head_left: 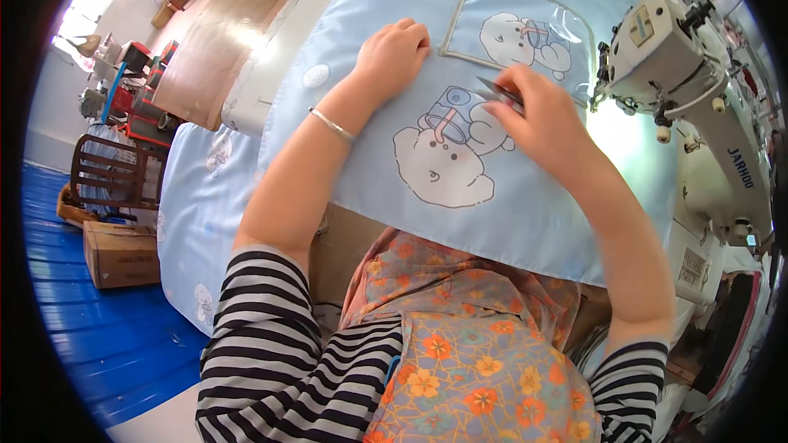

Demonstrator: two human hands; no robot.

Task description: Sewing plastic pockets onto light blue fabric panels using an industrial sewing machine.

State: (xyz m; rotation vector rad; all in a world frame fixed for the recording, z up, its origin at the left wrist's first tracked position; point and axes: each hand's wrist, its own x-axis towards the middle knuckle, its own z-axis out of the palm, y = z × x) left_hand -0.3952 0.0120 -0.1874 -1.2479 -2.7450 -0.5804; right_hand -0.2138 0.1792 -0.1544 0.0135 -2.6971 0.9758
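Observation:
Light blue fabric (361, 156) printed with white cartoon bears lies spread before me. A clear plastic window (525, 10) with grey-edged binding is set into it. My left hand (394, 56) rests on the fabric left of the window, its fingers curled under; whatever they hold, if anything, is hidden. Small thread snips (486, 84) are in my right hand (533, 111), closed around their handles. Their pointed blades aim left, over the fabric just below the window's lower edge.
A white sewing machine (669, 41) with a lit needle area stands at the right, close to my right hand. Fabric hangs off the table's left side. A wooden chair (111, 171) and a cardboard box (121, 254) stand on the blue floor (74, 312).

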